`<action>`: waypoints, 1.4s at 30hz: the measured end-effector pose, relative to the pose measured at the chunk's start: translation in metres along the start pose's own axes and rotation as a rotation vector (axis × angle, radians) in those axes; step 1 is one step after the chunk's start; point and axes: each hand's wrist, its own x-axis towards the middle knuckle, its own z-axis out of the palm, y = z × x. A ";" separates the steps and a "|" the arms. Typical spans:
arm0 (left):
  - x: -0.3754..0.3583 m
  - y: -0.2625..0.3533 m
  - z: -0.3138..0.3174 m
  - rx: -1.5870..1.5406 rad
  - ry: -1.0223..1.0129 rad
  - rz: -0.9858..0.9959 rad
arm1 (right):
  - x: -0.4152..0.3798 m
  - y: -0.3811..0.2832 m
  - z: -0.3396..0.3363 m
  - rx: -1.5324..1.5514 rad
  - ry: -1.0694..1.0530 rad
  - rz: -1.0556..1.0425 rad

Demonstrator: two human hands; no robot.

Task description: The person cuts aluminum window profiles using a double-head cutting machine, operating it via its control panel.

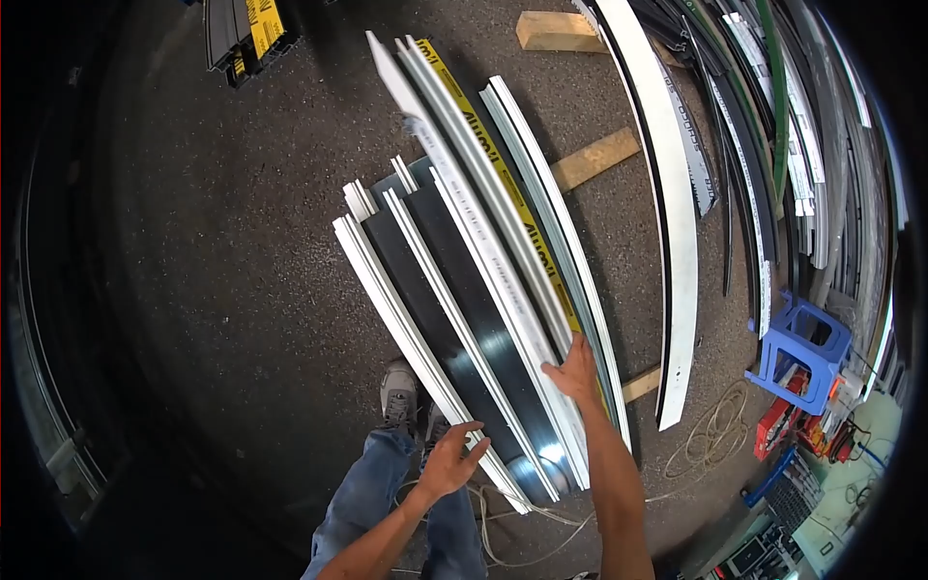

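My right hand (577,372) is wrapped around a long white aluminium profile (454,184) with printed protective film, tilted across the top of a stack. Along that profile's right side runs yellow film (503,184) with black lettering. Thumb and fingers apart, my left hand (450,464) hovers by the leftmost white profile (391,319) near its lower end. Between the white profiles lies a dark glossy panel (435,251), with another thin white profile (464,329) running along it. A pale grooved profile (551,184) lies on the right.
Wooden blocks (597,159) lie on the dark floor. Right of the stack is a wide white strip (672,242), then bundled profiles (802,145). A blue plastic stool (807,353), coiled cord (710,425) and red tools (781,411) are at lower right. My shoes (398,391) stand left.
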 end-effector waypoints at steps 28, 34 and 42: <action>0.005 0.000 0.016 -0.127 0.030 -0.037 | -0.075 -0.086 0.082 -0.161 0.020 0.116; 0.006 0.007 0.010 -0.132 0.019 -0.068 | -0.080 -0.063 0.077 -0.063 0.189 0.064; 0.008 0.007 0.008 -0.101 0.004 -0.049 | -0.002 0.032 0.024 -0.099 0.527 0.052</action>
